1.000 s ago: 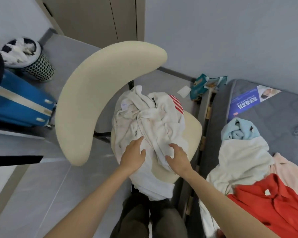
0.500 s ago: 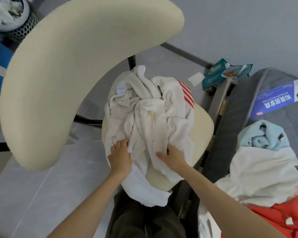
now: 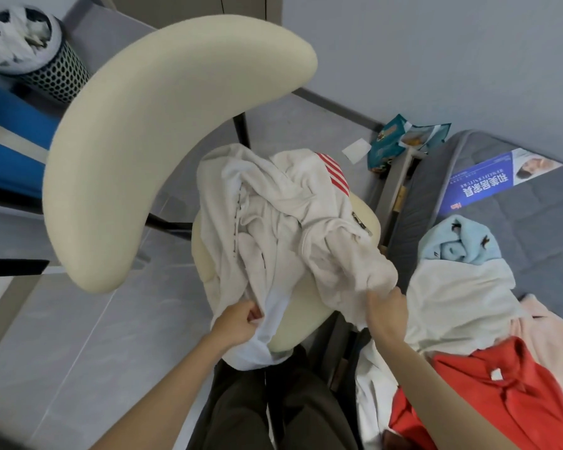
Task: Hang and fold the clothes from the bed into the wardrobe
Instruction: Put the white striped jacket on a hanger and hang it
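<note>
The jacket point(image 3: 273, 238) is off-white with red and white stripes; the chair point(image 3: 143, 141) is cream. The mattress point(image 3: 533, 228) is grey, the shirt point(image 3: 507, 401) red, one garment point(image 3: 449, 235) pale blue.

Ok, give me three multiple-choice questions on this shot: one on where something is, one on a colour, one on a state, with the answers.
1. Where does the cream garment lie?
A. on the chair seat
B. on a hanger
C. in a drawer

2. What colour are the stripes on it?
A. blue
B. red
C. green

3. What is the right hand doing?
A. hanging idle
B. lying flat and open
C. gripping the garment

Answers:
1 A: it is heaped on the seat of the chair, in front of the curved backrest.
2 B: red bars show on its far fold.
3 C: its fingers are curled round a bunch of the cloth at the near edge.
</note>
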Tool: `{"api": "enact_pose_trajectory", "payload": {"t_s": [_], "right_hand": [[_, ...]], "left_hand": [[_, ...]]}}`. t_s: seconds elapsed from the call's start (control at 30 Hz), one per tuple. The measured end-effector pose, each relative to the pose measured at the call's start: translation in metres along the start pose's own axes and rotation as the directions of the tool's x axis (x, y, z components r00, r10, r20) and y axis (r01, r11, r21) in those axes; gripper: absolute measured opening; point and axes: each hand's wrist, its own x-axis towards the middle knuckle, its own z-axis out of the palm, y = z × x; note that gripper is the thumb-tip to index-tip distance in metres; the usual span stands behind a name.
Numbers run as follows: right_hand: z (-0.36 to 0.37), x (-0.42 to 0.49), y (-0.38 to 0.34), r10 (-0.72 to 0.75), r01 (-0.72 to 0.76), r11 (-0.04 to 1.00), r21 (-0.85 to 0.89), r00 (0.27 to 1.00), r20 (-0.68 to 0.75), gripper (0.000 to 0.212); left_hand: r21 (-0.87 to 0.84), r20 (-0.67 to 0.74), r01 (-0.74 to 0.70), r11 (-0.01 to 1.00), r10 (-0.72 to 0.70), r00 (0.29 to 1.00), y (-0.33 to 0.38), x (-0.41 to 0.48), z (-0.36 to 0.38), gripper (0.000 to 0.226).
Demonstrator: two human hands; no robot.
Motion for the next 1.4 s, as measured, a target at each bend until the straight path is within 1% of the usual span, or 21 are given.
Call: {"api": "enact_pose_trajectory", "payload": {"t_s": [0.07,0.1,0.13,0.17,0.23,0.33,0.4,0.47,0.53,0.6,0.67,0.77,0.87,0.93,1.0,1.07,1.13,1.2,1.27,1.33,1.4], "right_hand": [[0.005,-0.006,-0.006,-0.129,0.122,0.974,-0.189,0.991,-0.025,0.057],[0.007,-0.007,-0.013,-0.222,0.208,0.950,-0.233,0.974,-0.037,0.068],[0.009,-0.008,-0.022,-0.316,0.299,0.923,-0.244,0.948,-0.034,0.074],[0.012,-0.007,-0.032,-0.404,0.392,0.889,-0.236,0.915,-0.003,0.073],[0.021,0.000,-0.055,-0.537,0.550,0.818,-0.171,0.835,0.118,0.060],[0.042,0.019,-0.093,-0.654,0.693,0.710,-0.122,0.714,0.250,0.047],[0.059,0.034,-0.116,-0.663,0.713,0.693,-0.105,0.688,0.295,0.049],[0.077,0.051,-0.133,-0.626,0.690,0.715,-0.116,0.704,0.335,0.055],[0.093,0.068,-0.144,-0.576,0.657,0.740,-0.145,0.730,0.368,0.062],[0.106,0.080,-0.147,-0.543,0.646,0.737,-0.198,0.741,0.396,0.069],[0.115,0.088,-0.148,-0.545,0.674,0.676,-0.298,0.730,0.413,0.071],[0.122,0.092,-0.148,-0.590,0.727,0.521,-0.447,0.685,0.427,0.064],[0.124,0.090,-0.150,-0.602,0.725,0.432,-0.536,0.675,0.426,0.052],[0.122,0.085,-0.154,-0.589,0.727,0.347,-0.593,0.661,0.465,0.040],[0.115,0.074,-0.156,-0.583,0.737,0.299,-0.606,0.644,0.496,0.035],[0.103,0.058,-0.155,-0.658,0.759,0.315,-0.569,0.607,0.445,0.032],[0.084,0.040,-0.150,-0.766,0.797,0.370,-0.476,0.552,0.329,0.030],[0.062,0.022,-0.145,-0.829,0.849,0.447,-0.284,0.512,0.226,0.030],[0.039,0.001,-0.143,-0.834,0.854,0.515,-0.077,0.520,0.184,0.028],[0.017,-0.023,-0.143,-0.853,0.860,0.508,0.036,0.497,0.159,0.019],[-0.004,-0.048,-0.145,-0.873,0.873,0.480,0.083,0.467,0.142,0.006]], "left_hand": [[0.009,-0.061,0.030,0.999,-0.030,0.998,0.001,-0.004,0.007,0.011],[-0.014,-0.113,0.045,0.999,-0.046,0.992,0.003,-0.005,0.008,0.009],[-0.042,-0.163,0.050,0.998,-0.057,0.985,0.005,-0.004,0.008,0.009],[-0.059,-0.211,0.040,0.997,-0.052,0.976,0.007,-0.003,0.007,0.011],[-0.055,-0.318,0.003,0.998,-0.020,0.948,0.012,0.004,0.002,0.018],[-0.105,-0.491,-0.007,0.994,-0.046,0.870,0.021,0.018,-0.012,0.021],[-0.209,-0.570,-0.004,0.978,-0.118,0.813,0.023,0.032,-0.025,0.021],[-0.343,-0.590,0.002,0.939,-0.217,0.778,0.019,0.051,-0.040,0.023],[-0.384,-0.572,0.022,0.923,-0.256,0.779,0.011,0.070,-0.052,0.027],[-0.416,-0.535,0.024,0.909,-0.266,0.802,0.002,0.082,-0.056,0.041],[-0.449,-0.481,0.035,0.893,-0.274,0.833,-0.007,0.086,-0.054,0.058],[-0.451,-0.468,0.005,0.893,-0.242,0.850,-0.013,0.090,-0.047,0.065],[-0.464,-0.509,-0.016,0.886,-0.252,0.823,-0.012,0.087,-0.047,0.062],[-0.455,-0.526,-0.043,0.890,-0.230,0.819,-0.012,0.080,-0.048,0.053],[-0.425,-0.540,-0.053,0.903,-0.206,0.816,-0.012,0.067,-0.051,0.041],[-0.407,-0.574,-0.073,0.910,-0.193,0.796,-0.013,0.049,-0.054,0.030],[-0.403,-0.627,-0.095,0.910,-0.199,0.753,-0.017,0.026,-0.054,0.019],[-0.375,-0.673,-0.103,0.921,-0.194,0.714,-0.023,0.002,-0.053,0.013],[-0.340,-0.700,-0.096,0.935,-0.184,0.691,-0.028,-0.024,-0.050,0.013],[-0.340,-0.720,-0.092,0.936,-0.196,0.665,-0.032,-0.050,-0.047,0.015],[-0.381,-0.740,-0.107,0.918,-0.233,0.630,-0.036,-0.077,-0.045,0.014]]}}
